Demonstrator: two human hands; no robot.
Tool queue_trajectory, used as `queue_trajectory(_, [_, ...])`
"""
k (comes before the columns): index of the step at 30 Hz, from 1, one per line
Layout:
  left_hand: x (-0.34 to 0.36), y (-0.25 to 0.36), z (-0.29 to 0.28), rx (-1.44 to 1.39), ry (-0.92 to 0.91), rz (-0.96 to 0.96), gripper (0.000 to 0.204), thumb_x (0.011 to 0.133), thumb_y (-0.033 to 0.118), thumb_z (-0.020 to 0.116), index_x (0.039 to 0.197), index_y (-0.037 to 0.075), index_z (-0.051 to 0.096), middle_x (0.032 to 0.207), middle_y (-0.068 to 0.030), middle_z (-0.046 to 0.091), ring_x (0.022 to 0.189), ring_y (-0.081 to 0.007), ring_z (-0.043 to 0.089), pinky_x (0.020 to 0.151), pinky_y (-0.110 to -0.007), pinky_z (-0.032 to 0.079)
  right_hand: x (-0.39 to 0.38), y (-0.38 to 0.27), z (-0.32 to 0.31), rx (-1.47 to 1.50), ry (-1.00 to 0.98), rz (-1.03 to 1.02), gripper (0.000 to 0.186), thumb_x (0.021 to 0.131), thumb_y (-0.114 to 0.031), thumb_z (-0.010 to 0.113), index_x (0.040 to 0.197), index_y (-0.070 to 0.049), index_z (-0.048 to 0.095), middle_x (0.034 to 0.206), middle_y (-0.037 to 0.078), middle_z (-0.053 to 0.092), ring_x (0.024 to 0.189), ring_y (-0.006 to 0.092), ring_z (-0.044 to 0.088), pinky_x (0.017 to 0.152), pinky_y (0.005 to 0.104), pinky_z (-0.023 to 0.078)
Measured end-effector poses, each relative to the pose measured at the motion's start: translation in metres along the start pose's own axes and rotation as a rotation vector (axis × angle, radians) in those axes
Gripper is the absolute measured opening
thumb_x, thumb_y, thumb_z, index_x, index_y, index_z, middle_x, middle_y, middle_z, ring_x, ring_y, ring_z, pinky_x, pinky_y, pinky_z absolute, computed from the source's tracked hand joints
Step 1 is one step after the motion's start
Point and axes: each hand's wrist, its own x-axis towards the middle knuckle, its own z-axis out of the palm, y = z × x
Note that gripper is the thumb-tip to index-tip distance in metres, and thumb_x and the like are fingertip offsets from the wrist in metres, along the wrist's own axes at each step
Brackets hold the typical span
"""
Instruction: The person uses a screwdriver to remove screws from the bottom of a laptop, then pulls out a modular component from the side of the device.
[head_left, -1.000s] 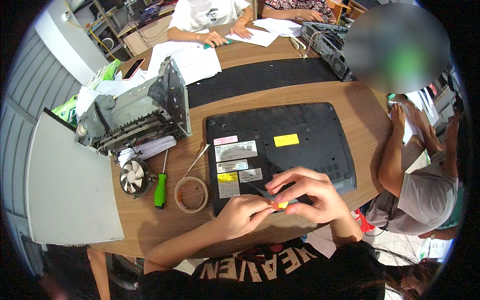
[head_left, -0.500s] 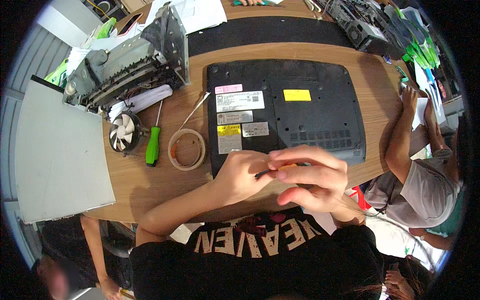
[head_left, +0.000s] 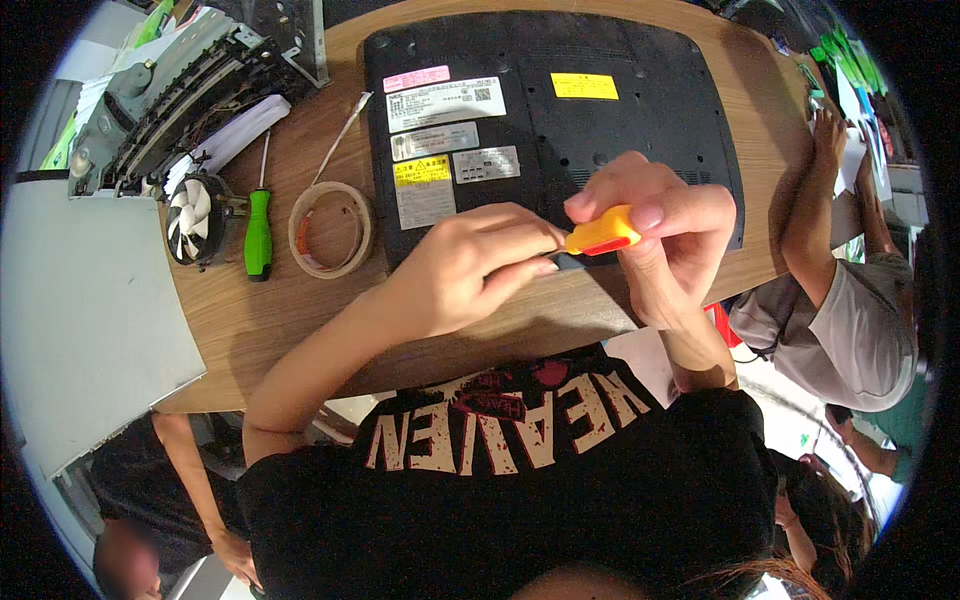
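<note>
A small screwdriver with a yellow and red handle [head_left: 603, 236] is held level between my two hands, above the near edge of an upside-down black laptop [head_left: 640, 130]. The fingers of my right hand [head_left: 672, 235] pinch the handle. Those of my left hand [head_left: 462, 265] close round its thin metal shaft, and the tip is hidden there. Labels in white, pink and yellow cover part of the laptop's underside. Its bottom panel is on, with several screw holes showing.
Left of the laptop lie a tape roll [head_left: 366, 235], a green-handled screwdriver [head_left: 258, 235] and a cooling fan [head_left: 188, 222]. Behind them stands a metal and plastic machine chassis [head_left: 190, 100]. A white panel [head_left: 100, 300] fills the left side. Another person's arm [head_left: 812, 215] rests at the right.
My right fingers, spread loosely before, now pinch the yellow handle, which shows more fully. The left hand still grips the shaft. The whole view has shifted, so the laptop sits higher in it.
</note>
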Motion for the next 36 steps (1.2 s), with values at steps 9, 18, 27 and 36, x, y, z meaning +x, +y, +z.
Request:
queue_trajectory(9, [-0.002, -0.003, -0.003, -0.014, -0.024, -0.05, 0.009, 0.079, 0.011, 0.072, 0.085, 0.004, 0.071, 0.082, -0.0102, 0.07, 0.071, -0.0256, 0.068, 0.062, -0.034, 0.054, 0.011, -0.002, -0.005, -0.105, -0.005, -0.127, 0.045, 0.074, -0.029, 0.082, 0.104, -0.006, 0.057, 0.09, 0.011, 0.06, 0.078, 0.0228, 0.062, 0.062, 0.0314, 0.05])
queue_trajectory(18, [-0.004, -0.005, 0.002, -0.051, 0.056, -0.174, 0.014, 0.076, 0.017, 0.076, 0.08, 0.005, 0.069, 0.08, -0.0091, 0.07, 0.072, -0.0253, 0.068, 0.063, -0.032, 0.053, 0.025, -0.021, -0.01, -0.258, -0.132, 0.038, 0.043, 0.071, -0.032, 0.082, 0.094, 0.002, 0.07, 0.09, 0.016, 0.068, 0.083, 0.0251, 0.068, 0.079, 0.0398, 0.047])
queue_trajectory(27, [0.003, -0.003, -0.001, -0.061, 0.015, -0.167, 0.018, 0.074, 0.01, 0.076, 0.087, 0.002, 0.067, 0.087, -0.0109, 0.068, 0.077, -0.0269, 0.067, 0.069, -0.035, 0.054, 0.022, -0.016, -0.008, -0.23, -0.164, -0.024, 0.031, 0.076, -0.017, 0.079, 0.098, -0.002, 0.062, 0.086, 0.014, 0.07, 0.082, 0.0258, 0.07, 0.094, 0.0511, 0.043])
queue_trajectory(36, [0.004, -0.006, -0.012, -0.052, -0.128, -0.054, 0.017, 0.08, 0.009, 0.071, 0.094, 0.001, 0.067, 0.096, -0.015, 0.068, 0.082, -0.03, 0.068, 0.072, -0.037, 0.054, 0.021, -0.016, -0.019, -0.194, -0.145, 0.044, 0.026, 0.077, -0.021, 0.077, 0.096, -0.005, 0.069, 0.081, 0.014, 0.07, 0.08, 0.0248, 0.07, 0.098, 0.0541, 0.042])
